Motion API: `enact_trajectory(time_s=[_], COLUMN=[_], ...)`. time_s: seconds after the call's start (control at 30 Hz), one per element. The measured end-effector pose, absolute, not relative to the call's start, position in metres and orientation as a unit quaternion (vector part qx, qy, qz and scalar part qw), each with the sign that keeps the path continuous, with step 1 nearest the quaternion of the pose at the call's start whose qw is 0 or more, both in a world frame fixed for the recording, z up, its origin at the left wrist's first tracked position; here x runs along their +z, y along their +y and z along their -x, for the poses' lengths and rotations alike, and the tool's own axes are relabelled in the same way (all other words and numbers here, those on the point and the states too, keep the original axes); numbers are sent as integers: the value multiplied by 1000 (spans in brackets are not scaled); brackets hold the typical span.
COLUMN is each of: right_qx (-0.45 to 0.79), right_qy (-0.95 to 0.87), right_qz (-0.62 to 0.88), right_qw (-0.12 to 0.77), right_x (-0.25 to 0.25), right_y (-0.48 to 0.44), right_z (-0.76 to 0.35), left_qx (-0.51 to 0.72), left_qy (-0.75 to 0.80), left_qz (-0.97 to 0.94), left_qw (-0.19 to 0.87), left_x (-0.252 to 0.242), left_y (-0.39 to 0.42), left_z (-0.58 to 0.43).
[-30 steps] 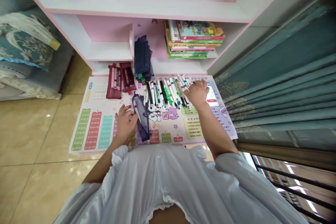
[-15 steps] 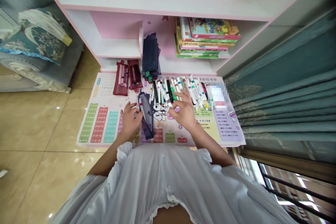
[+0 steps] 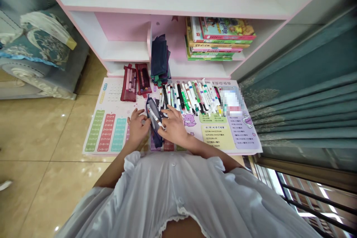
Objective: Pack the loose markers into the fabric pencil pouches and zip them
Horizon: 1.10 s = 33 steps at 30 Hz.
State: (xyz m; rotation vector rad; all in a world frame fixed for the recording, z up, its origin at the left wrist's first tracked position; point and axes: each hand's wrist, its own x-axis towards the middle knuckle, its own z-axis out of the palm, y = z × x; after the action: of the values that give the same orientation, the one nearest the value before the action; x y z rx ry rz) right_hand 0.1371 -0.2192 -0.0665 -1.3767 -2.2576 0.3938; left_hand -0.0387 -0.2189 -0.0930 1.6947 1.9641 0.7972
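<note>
A dark blue mesh pencil case (image 3: pixel 158 140) lies lengthwise on the desk in front of me, its top gaping. My left hand (image 3: pixel 137 128) pinches its left edge between thumb and fingers. In my right hand (image 3: pixel 175 129), a white marker (image 3: pixel 155 117) is gripped near its lower end and slants over the case's opening. How deep the marker sits in the case I cannot tell. A spread of loose markers (image 3: pixel 191 96), mostly white with coloured bands, lies just beyond my right hand.
Two red mesh pencil cases (image 3: pixel 129 83) holding pens lie at the back left. Beside them, a stack of dark mesh cases (image 3: pixel 160 57) leans by the shelf divider (image 3: pixel 150 41). Books (image 3: pixel 220 41) are piled on the shelf at right. A blurred-out item (image 3: pixel 232 102) lies at the desk's right.
My right hand has moved left and towards me from the loose markers, bringing the white marker over the blue pencil case. My left hand keeps its place at the case's edge.
</note>
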Motion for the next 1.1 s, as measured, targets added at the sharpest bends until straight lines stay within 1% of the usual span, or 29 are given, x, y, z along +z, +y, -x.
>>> enact_trajectory(time_s=[0.27,0.4,0.67,0.77,0.9,1.0,1.1], right_qx=[141,159,176,173,141,85,10], right_qy=[-830,-826,-823,-828,-812,-755,-703], right_qz=[518,527,529,517,521,581,644], right_qw=[152,117,109,131,221,291,301], right_x=[-78,-82,-86,-85,-84,-85,-84], right_y=[-213,-210,-208,-208,-199,-182,-166], right_z=[-122,-117,-116,-121,-144,-177,-216], left_qx=[277,277,282,284,283,284,285], left_qy=[708,707,706,706,703,703,704], left_qz=[-613,-614,-608,-608,-613,-611,-608], left_qw=[215,216,226,224,225,229,232], left_x=[-92,-94,-90,-91,-92,-92,-92], left_y=[-217,-217,-217,-217,-216,-216,-216], left_z=[38,39,38,37,38,38,38])
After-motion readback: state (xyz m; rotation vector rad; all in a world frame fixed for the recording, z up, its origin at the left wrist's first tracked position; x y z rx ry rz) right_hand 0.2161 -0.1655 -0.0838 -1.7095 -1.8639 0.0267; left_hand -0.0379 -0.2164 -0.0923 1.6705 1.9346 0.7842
